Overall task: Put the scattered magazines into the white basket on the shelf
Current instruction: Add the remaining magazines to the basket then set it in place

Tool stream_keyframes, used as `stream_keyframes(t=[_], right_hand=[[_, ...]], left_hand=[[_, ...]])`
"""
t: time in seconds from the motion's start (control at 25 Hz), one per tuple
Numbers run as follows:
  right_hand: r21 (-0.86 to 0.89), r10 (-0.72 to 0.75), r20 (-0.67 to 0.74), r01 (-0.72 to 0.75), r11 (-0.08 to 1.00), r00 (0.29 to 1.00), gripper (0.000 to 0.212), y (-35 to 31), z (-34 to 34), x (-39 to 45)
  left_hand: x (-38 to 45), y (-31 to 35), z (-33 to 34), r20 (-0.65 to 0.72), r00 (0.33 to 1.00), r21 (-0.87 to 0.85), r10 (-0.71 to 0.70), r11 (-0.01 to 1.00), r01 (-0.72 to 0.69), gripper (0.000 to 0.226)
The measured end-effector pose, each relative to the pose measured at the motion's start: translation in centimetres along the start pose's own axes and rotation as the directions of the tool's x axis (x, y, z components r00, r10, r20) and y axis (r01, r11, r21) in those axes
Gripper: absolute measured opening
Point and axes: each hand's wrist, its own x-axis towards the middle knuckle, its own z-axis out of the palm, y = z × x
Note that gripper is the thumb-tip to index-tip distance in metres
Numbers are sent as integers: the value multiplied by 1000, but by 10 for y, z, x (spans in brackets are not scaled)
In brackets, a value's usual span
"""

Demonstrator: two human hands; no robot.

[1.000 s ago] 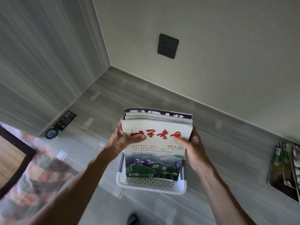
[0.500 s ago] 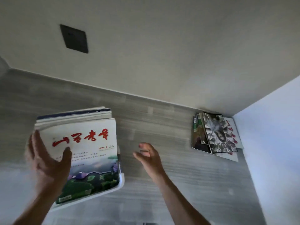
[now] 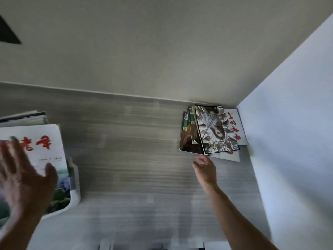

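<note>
The white basket [image 3: 75,193] stands at the left edge of the grey wood-grain shelf, with a stack of magazines [image 3: 45,139] upright in it; the front cover is white with red characters. My left hand [image 3: 23,179] is blurred, fingers spread, flat against that front cover. A fanned pile of loose magazines [image 3: 212,130] lies in the back right corner, a black-and-white portrait cover on top. My right hand [image 3: 204,166] reaches toward the pile's near edge, fingers loosely apart, holding nothing, just short of touching it.
The shelf [image 3: 129,159] is bounded by a beige back wall [image 3: 144,51] and a white side panel [image 3: 292,123] on the right, close to the loose pile. A dark wall socket [image 3: 7,33] shows at the upper left edge.
My view has swung right. My right hand left the basket's stack and reached across the shelf to the corner pile. My left hand stays on the front cover.
</note>
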Motion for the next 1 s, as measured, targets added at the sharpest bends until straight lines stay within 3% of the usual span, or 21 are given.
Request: stream_keyframes(t=[0.12,0.24,0.32,0.4,0.48,0.56,0.68,0.76,0.8,0.88,1.0], right_hand=[[-256,-110,-11,104,961,994,43,0,-21,45],[-546,-156,51,158,823,986,56,10,-29,81],[-668,-246,55,219,711,968,48,16,-27,93],[-752,-345,104,301,587,933,29,13,-27,96],[-754,-395,161,371,541,904,22,9,-37,94],[-646,-447,228,477,596,865,21,8,-43,80],[-485,-514,469,696,529,718,16,18,-28,12],[-402,-554,507,750,526,660,20,37,-22,-37],[-382,-560,490,742,550,668,26,47,-19,-52],[-414,-511,415,656,631,753,44,65,-15,-70],[-500,-383,399,548,671,833,58,70,-3,-86]], left_hand=[[-40,71,42,229,962,-48,149,989,-142,87],[-80,150,99,483,834,-167,267,963,-211,83],[-91,166,120,526,788,-185,320,947,-261,80],[-95,166,129,528,783,-207,328,944,-256,77],[-102,167,131,507,797,-225,329,943,-247,71],[-104,167,125,468,831,-228,302,949,-217,63],[-105,163,116,390,880,-222,271,955,-196,51],[-108,156,111,394,866,-213,309,947,-241,45],[-109,152,109,418,852,-198,315,947,-253,45],[-117,139,113,539,796,-113,275,960,-255,52],[-129,117,126,766,635,157,97,930,-332,82]])
